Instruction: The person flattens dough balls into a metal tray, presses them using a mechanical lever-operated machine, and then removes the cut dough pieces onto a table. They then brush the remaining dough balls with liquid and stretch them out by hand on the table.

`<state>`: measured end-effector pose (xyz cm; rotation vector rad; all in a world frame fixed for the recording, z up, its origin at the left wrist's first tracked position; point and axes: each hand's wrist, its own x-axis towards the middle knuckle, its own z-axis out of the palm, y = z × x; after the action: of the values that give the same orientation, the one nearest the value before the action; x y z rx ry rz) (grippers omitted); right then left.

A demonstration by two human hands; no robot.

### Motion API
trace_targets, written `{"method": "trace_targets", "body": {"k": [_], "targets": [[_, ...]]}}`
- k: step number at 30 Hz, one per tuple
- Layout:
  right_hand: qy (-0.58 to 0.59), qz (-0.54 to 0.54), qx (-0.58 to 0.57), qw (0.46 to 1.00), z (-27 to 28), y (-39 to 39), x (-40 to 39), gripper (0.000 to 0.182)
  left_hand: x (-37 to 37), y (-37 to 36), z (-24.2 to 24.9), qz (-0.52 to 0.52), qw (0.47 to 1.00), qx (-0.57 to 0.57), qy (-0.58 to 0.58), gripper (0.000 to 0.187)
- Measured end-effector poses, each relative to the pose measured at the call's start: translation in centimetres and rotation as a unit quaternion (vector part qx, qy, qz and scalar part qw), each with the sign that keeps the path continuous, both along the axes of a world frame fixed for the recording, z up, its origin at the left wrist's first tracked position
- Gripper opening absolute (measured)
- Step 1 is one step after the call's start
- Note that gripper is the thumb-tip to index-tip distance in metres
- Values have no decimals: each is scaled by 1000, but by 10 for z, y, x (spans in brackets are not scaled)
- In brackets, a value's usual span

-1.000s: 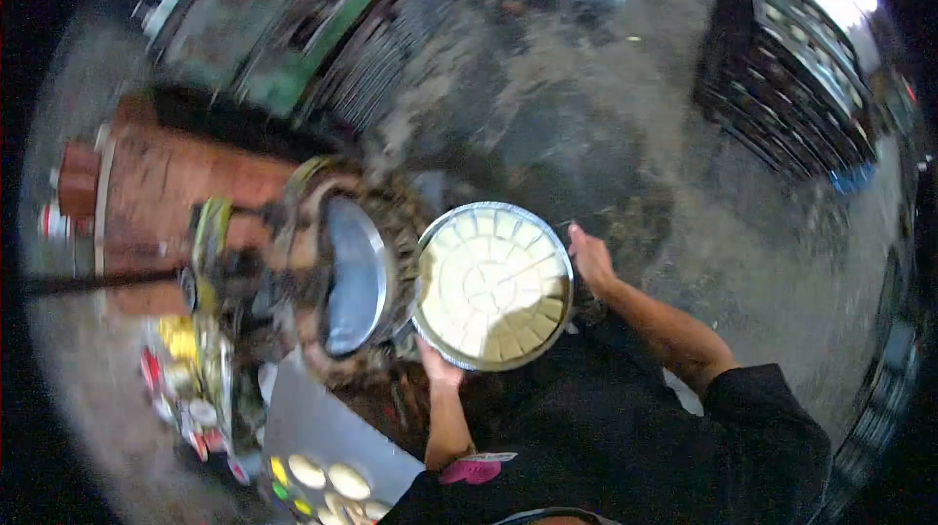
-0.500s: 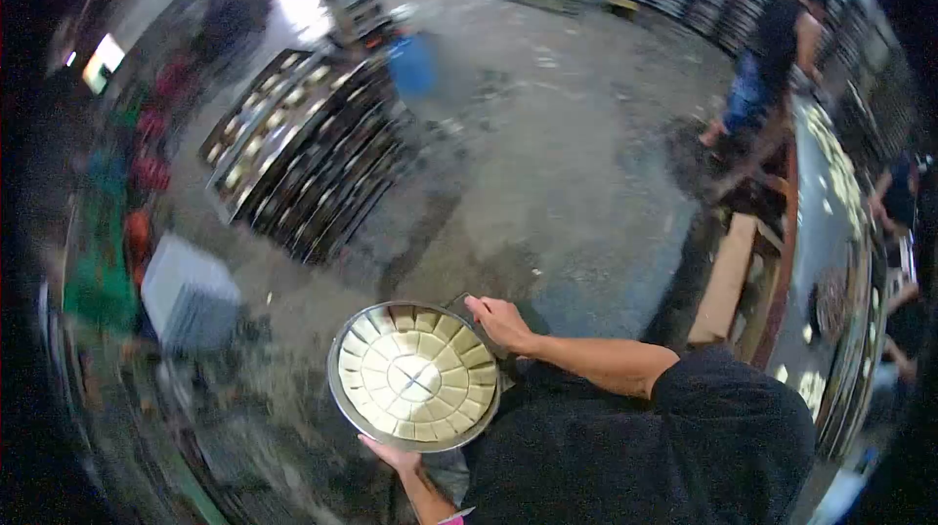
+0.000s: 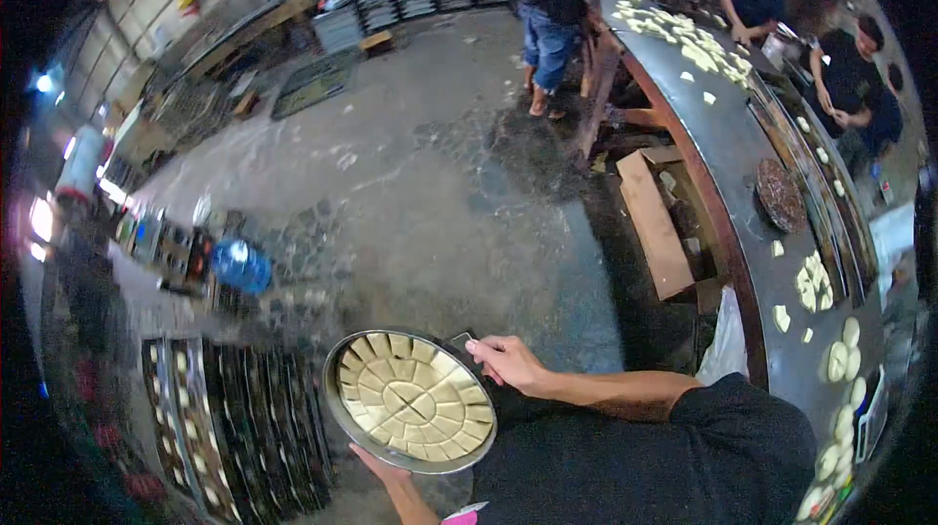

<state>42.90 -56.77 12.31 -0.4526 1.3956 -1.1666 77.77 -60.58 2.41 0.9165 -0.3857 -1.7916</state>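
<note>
A round metal pan point(image 3: 410, 402) is filled with pale dough, cut into rings of small pieces with a cross at the centre. My left hand point(image 3: 383, 469) supports it at the lower left rim, its fingers mostly hidden under the pan. Beside the upper right rim, my right hand point(image 3: 508, 365) is closed round a small, thin, dark object that I cannot make out clearly. The pan is slightly tilted in front of my black shirt.
A long metal table point(image 3: 718, 125) at the right bears dough pieces and a dark brown round item point(image 3: 780, 195). Beneath it lies a cardboard box point(image 3: 657, 232). A rack of trays point(image 3: 234, 418) stands lower left, near a blue bottle point(image 3: 240, 266). Three people point(image 3: 555, 27) are around the table.
The view has swung to the right, bringing more of the table and people in and shifting the rack down and left. My hands still hold the pan and small object; the pan looks more tilted.
</note>
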Motion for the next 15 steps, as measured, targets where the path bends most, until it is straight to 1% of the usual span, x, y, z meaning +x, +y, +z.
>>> {"method": "trace_targets", "body": {"k": [1, 2, 3, 4, 6, 7, 8, 9, 10, 11, 12, 13, 14, 15], "targets": [[1, 3, -22, 1000, 5, 8, -2, 40, -4, -13, -15, -24, 1000, 4, -20, 83], [3, 7, -41, 999, 10, 17, -2, 40, -16, -19, -8, -48, 998, 11, -39, 82], [-6, -2, -63, 998, 15, 25, 0, 35, -29, -15, -3, -73, 997, -4, -2, 81], [-3, -17, -65, 998, 20, 26, -13, 35, -45, -36, -28, -78, 996, 41, 6, 78], [-182, -55, -163, 968, 62, 27, -46, 25, -114, -65, -33, -160, 984, 47, 66, 78], [-225, -30, -172, 959, 86, 31, -59, 17, -143, -77, -46, -204, 976, 25, 74, 75], [-212, -45, -183, 959, 101, 36, -64, 17, -173, -87, -61, -248, 965, 2, 82, 73], [-190, -36, -231, 953, 112, 44, -68, 16, -208, -94, -78, -258, 966, -2, 12, 66], [-179, -37, -266, 947, 121, 30, -88, 17, -252, -111, -89, -270, 960, 8, -70, 59], [-156, -56, -271, 948, 139, 33, -70, 19, -266, -101, -47, -296, 924, 19, -242, 42], [-103, -66, -250, 960, 148, 32, -72, 21, -278, -126, -91, -380, 810, -265, -359, 36], [-34, -72, -232, 969, 152, 24, -98, 21, -329, -134, -58, -358, 810, -328, -329, 35], [41, -75, -212, 974, 151, 23, -128, 21, -390, -120, -1, -329, 809, -390, -291, 38], [56, -82, -220, 970, 143, 27, -154, 21, -431, -99, 55, -357, 807, -401, -246, 41]]}}
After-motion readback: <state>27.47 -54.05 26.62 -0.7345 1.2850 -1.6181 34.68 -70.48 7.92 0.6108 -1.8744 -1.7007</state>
